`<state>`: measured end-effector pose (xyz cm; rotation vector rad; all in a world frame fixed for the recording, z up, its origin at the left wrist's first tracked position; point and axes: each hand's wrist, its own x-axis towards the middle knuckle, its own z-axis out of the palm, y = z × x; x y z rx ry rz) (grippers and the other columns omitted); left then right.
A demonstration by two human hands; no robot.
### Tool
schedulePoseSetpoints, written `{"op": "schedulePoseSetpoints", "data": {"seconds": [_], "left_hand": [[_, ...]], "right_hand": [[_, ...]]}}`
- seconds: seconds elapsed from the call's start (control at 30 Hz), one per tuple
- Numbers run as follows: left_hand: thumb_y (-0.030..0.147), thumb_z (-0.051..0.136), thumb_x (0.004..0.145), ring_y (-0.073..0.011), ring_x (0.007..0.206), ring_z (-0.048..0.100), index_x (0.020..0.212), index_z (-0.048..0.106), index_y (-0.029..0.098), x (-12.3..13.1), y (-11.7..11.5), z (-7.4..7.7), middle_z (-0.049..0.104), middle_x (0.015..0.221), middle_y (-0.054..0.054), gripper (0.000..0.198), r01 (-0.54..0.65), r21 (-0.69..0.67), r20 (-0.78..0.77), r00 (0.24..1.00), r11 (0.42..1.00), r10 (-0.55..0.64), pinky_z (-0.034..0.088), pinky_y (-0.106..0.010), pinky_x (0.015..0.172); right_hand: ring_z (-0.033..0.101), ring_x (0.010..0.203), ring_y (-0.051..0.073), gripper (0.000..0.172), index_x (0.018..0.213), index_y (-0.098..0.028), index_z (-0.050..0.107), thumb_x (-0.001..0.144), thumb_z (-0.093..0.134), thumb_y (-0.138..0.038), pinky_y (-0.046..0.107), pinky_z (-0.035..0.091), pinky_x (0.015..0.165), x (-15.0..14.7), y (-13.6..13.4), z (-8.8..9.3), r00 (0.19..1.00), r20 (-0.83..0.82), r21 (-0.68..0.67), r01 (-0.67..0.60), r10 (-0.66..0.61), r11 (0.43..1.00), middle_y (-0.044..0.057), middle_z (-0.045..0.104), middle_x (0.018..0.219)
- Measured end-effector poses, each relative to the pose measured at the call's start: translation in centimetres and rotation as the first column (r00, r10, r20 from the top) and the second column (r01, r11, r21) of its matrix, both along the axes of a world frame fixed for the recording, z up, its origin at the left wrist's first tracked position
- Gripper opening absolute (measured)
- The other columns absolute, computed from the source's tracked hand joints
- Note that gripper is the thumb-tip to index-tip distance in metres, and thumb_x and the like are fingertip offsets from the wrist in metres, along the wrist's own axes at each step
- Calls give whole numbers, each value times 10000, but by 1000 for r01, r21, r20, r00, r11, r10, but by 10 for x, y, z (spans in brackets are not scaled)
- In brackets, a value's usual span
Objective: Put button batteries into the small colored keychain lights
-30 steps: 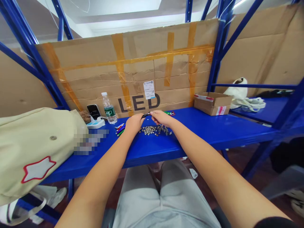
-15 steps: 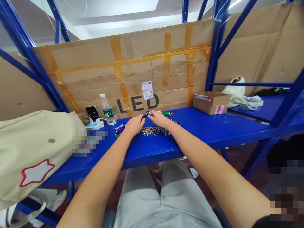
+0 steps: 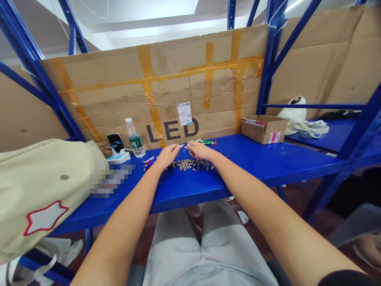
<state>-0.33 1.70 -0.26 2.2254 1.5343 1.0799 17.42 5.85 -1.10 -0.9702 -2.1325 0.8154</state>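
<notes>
My left hand (image 3: 167, 156) is closed in a pinch above the far part of the blue table, with a small silvery and dark bit at its fingertips. Facing it, my right hand (image 3: 200, 150) pinches too, and a thin pale piece pokes out of its fingers. Both pieces are too small to name, and the fingertips nearly meet. Just below the hands lies a pile of small shiny metal pieces (image 3: 186, 165). Slim blue, red and green items (image 3: 149, 162) lie left of my left hand, partly covered by it. More green and red items (image 3: 208, 142) rest behind my right hand.
A water bottle (image 3: 135, 139), a phone (image 3: 116, 142) and a white power strip (image 3: 119, 157) stand back left. A cream bag (image 3: 44, 186) covers the table's left end. An open cardboard box (image 3: 263, 129) sits at right. A tall cardboard panel (image 3: 178, 91) closes the back.
A dark looped piece spanned my two hands before; now only small pale and silvery bits show at the fingertips. Both hands have shifted slightly. At lower right, a grey shape has come into view.
</notes>
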Motion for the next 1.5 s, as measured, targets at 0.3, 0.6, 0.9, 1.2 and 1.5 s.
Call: {"op": "schedulePoseSetpoints", "data": {"seconds": [0.3, 0.6, 0.9, 1.2, 1.5], "left_hand": [[393, 357, 867, -123, 508, 430, 630, 479, 178, 0, 1, -1, 459, 532, 23, 343, 16, -6, -8, 1000, 1000, -16, 338, -228, 499], [329, 391, 889, -203, 857, 619, 914, 659, 167, 3, -1, -2, 702, 909, -62, 314, 26, 192, -238, 971, 981, 21, 452, -285, 786], [360, 395, 929, -240, 911, 652, 1061, 648, 198, 11, -11, 5, 710, 979, -102, 328, -67, 323, -492, 840, 944, 228, 465, -317, 801], [329, 416, 918, -217, 919, 650, 987, 675, 202, 12, -14, 4, 714, 983, -78, 297, -1, 261, -530, 836, 965, 144, 472, -297, 826], [319, 418, 916, -233, 1051, 613, 1105, 634, 193, -1, -3, 1, 672, 1139, -72, 313, 24, 249, -347, 936, 968, 66, 460, -352, 933]], "right_hand": [[535, 602, 135, 186, 798, -169, 484, 922, 388, -270, 235, 384, 587, -3, -6, 2, 954, 279, 245, 39, -109, 969, 49, 631, 700], [619, 883, 251, 255, 937, -106, 562, 917, 360, -260, 282, 421, 715, -9, -8, 3, 881, 393, 360, 119, -266, 925, 205, 660, 1032], [641, 921, 289, 207, 1043, -65, 514, 894, 405, -158, 322, 444, 773, -11, -15, 3, 800, 431, 498, 175, -417, 849, 236, 669, 960], [649, 945, 301, 295, 1165, -55, 458, 946, 326, -203, 355, 459, 801, -7, -18, 10, 769, 411, 567, 204, -489, 798, 225, 669, 1003], [655, 862, 256, 200, 840, -139, 692, 836, 569, -298, 330, 484, 739, 42, 21, -1, 760, 434, 320, 372, -484, 871, 178, 700, 901]]}}
